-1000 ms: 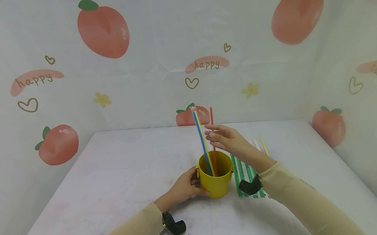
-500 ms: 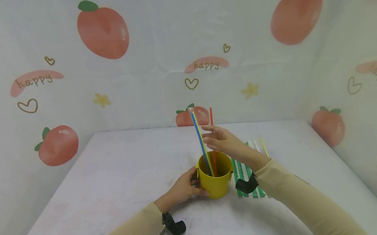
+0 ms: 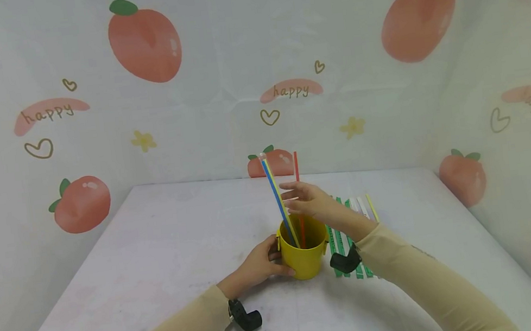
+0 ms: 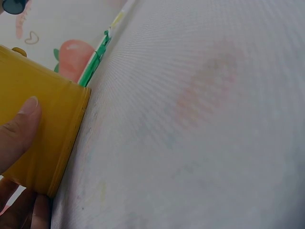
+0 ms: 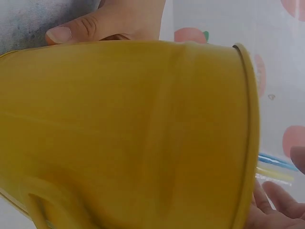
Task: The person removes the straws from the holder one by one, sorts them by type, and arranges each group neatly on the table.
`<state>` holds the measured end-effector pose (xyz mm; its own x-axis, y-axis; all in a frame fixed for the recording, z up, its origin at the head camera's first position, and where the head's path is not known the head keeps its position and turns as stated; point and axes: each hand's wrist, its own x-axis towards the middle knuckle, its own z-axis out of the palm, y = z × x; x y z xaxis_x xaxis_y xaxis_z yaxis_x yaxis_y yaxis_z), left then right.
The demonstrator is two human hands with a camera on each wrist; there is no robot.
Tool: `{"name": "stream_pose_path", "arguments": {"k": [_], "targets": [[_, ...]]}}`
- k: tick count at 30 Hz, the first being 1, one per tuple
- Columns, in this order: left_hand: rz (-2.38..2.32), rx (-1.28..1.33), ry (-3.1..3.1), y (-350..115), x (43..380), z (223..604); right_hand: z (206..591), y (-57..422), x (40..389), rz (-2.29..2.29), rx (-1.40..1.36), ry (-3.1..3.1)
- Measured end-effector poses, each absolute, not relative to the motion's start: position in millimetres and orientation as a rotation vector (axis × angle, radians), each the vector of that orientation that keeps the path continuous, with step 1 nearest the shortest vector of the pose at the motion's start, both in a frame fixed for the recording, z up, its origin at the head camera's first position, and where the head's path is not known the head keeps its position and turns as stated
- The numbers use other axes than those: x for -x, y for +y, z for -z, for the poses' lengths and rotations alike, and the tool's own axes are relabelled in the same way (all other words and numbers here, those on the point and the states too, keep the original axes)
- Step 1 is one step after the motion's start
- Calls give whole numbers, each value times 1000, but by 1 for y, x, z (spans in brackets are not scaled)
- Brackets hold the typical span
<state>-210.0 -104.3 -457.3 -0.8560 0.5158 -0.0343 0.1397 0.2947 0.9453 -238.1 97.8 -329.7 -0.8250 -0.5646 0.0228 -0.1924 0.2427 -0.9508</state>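
A yellow bucket (image 3: 304, 262) stands upright on the table. My left hand (image 3: 257, 264) grips its left side, the thumb on the front wall (image 4: 21, 133) and the other fingers round the far side. A blue straw (image 3: 273, 189) and a yellow straw (image 5: 274, 175) lean left out of the bucket, side by side, with a clear tip at the top. A red straw (image 3: 296, 163) stands nearly upright in it. Over the rim my right hand (image 3: 311, 201) hovers with relaxed, spread fingers, fingertips beside the blue and yellow straws; whether they touch, I cannot tell.
Right of the bucket lie several green-and-white strips (image 3: 340, 244) in a row, partly behind my right wrist. A thin yellow stick (image 3: 372, 208) lies at their right end. Printed white cloth (image 3: 220, 110) hangs at the back of the white table (image 3: 180, 240).
My right hand has shifted left and slightly down. The blue and yellow straws have tilted further left. The left hand and the bucket have stayed in place.
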Motion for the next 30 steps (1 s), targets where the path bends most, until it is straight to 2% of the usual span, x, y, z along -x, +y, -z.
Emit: {"name": "stream_pose_path", "arguments": {"k": [30], "targets": [[-1561, -590, 2254, -105, 210, 457, 336, 93, 238, 1622, 681, 2277]]}}
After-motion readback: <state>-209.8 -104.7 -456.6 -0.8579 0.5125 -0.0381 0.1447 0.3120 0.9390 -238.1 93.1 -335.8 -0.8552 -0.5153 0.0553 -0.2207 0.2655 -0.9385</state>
